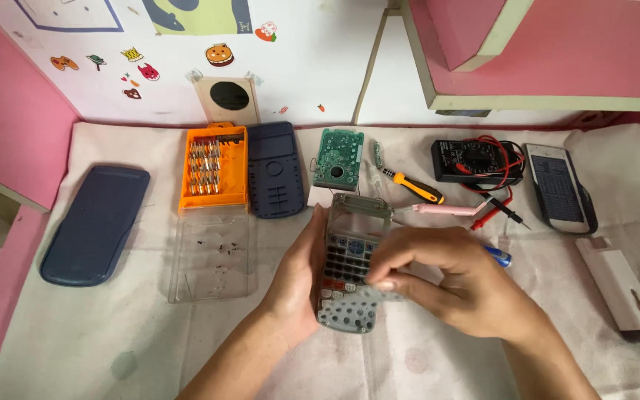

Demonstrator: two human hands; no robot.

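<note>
- Calculator front shell, grey plastic with its screen window empty and a rubbery key mat showing, sits upright-ish between both hands above the white cloth.
- Judged light, thin and bendable; the loose key mat could slip out, so the long side edges look the safest hold.
- Left hand is curled round the shell's left edge, palm against it.
- Right hand lies over the lower keys, fingers pinched together on the key mat.
- Green circuit board lies just beyond; orange bit case, dark back cover, yellow-handled screwdriver and black multimeter lie farther out.
</note>
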